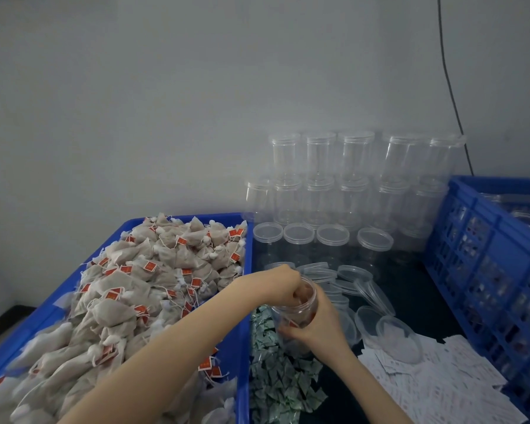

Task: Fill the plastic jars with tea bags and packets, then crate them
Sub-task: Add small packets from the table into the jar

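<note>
**Jar held at the bin's right edge**

I see the jar [297, 304] just beside the right wall of the blue bin [245, 301], over the dark table [410, 283]. Tea bags [129, 289] heap the bin to its rim. Open room is narrow: green packets [276, 371] lie below the jar, loose lids [343, 280] behind it, white packets [426, 384] toward the table's right, and the blue crate [484, 270] walls the right edge. Stacked empty jars [343, 179] line the back edge.

My right hand [318, 325] wraps the jar from the right, fingers curled round its body. My left hand [280, 286] reaches across the bin wall, fingertips dipped into the jar's mouth; I cannot tell what they pinch.
</note>
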Action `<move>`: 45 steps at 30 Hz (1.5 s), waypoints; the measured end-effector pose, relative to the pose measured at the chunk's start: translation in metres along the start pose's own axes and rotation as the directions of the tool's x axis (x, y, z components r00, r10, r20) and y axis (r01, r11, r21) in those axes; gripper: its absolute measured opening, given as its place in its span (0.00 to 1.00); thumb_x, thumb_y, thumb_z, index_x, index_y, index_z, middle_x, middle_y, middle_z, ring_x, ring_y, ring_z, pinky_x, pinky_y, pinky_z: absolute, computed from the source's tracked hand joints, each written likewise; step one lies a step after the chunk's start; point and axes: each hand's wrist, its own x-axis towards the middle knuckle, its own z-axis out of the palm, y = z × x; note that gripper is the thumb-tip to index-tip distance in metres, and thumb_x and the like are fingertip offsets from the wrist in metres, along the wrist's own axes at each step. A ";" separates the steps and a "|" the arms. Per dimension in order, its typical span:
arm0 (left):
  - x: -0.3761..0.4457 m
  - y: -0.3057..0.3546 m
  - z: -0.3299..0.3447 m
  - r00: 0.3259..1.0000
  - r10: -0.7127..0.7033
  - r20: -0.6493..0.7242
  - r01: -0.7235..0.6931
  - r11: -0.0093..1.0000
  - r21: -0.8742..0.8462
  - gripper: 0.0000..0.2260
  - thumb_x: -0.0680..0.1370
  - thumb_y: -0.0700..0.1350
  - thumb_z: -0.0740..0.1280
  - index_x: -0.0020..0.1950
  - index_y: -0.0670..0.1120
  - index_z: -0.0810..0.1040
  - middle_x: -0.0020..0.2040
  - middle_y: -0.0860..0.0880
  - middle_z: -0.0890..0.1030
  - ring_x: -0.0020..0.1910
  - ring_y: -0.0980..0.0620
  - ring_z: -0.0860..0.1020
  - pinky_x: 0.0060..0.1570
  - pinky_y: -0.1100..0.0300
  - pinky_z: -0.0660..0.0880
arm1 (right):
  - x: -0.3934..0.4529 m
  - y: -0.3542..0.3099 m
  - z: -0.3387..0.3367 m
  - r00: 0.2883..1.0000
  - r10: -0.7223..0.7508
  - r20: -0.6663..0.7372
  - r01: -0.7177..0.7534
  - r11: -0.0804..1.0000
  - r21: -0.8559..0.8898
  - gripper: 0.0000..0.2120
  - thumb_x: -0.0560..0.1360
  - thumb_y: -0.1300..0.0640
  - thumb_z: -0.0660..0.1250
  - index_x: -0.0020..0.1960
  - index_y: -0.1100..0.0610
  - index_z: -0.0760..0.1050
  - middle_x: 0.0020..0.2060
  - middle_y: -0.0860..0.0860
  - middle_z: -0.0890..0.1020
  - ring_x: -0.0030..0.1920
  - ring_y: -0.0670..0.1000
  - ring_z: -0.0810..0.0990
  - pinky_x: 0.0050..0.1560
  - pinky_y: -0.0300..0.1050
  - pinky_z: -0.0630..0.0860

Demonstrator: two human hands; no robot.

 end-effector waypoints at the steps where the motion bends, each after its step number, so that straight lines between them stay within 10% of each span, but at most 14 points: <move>1: 0.001 0.001 -0.002 0.999 -0.030 -0.024 0.030 1.000 0.000 0.12 0.81 0.43 0.61 0.59 0.42 0.80 0.53 0.43 0.81 0.48 0.47 0.78 0.53 0.54 0.76 | -0.001 -0.001 -0.002 1.000 0.001 -0.001 -0.001 1.000 -0.001 0.36 0.53 0.42 0.78 0.58 0.34 0.68 0.55 0.39 0.79 0.55 0.37 0.78 0.50 0.36 0.77; 16: 0.006 0.018 0.005 0.997 0.065 0.042 -0.064 0.997 -0.036 0.11 0.80 0.41 0.60 0.59 0.44 0.79 0.52 0.45 0.81 0.46 0.48 0.76 0.49 0.56 0.71 | -0.017 -0.002 -0.013 0.992 -0.040 -0.121 0.037 0.999 -0.021 0.43 0.51 0.42 0.78 0.63 0.35 0.65 0.62 0.43 0.76 0.62 0.44 0.75 0.60 0.42 0.75; 27: 0.007 0.005 -0.002 0.868 -0.166 -0.467 -0.052 0.907 -0.419 0.09 0.78 0.42 0.64 0.53 0.49 0.83 0.43 0.54 0.82 0.36 0.59 0.77 0.42 0.60 0.77 | -0.019 0.004 -0.027 0.982 -0.005 -0.186 0.003 1.000 -0.012 0.42 0.59 0.53 0.83 0.69 0.50 0.69 0.62 0.47 0.76 0.62 0.49 0.75 0.62 0.51 0.75; 33: 0.013 0.000 0.041 0.919 -0.338 -0.201 0.294 0.930 -0.222 0.10 0.79 0.41 0.61 0.55 0.44 0.81 0.54 0.44 0.80 0.52 0.42 0.79 0.50 0.51 0.77 | -0.039 0.019 -0.037 0.980 0.028 -0.195 -0.022 0.999 0.033 0.45 0.57 0.60 0.84 0.69 0.50 0.69 0.62 0.49 0.76 0.63 0.49 0.75 0.64 0.50 0.74; 40: 0.021 0.007 0.090 0.941 -0.197 0.277 0.216 0.975 -0.042 0.19 0.76 0.43 0.70 0.66 0.43 0.75 0.63 0.43 0.77 0.60 0.43 0.76 0.60 0.49 0.75 | -0.061 0.026 -0.035 0.978 0.023 -0.207 -0.018 0.999 0.026 0.39 0.57 0.61 0.84 0.58 0.39 0.69 0.58 0.45 0.77 0.58 0.41 0.76 0.52 0.30 0.72; 45: 0.025 0.011 0.099 0.930 -0.190 0.313 0.141 0.975 0.173 0.20 0.75 0.44 0.70 0.67 0.42 0.74 0.62 0.43 0.77 0.59 0.43 0.76 0.60 0.49 0.74 | -0.070 0.032 -0.032 0.975 0.032 -0.222 -0.022 0.999 0.046 0.39 0.57 0.61 0.84 0.57 0.35 0.69 0.58 0.41 0.76 0.55 0.31 0.74 0.48 0.23 0.71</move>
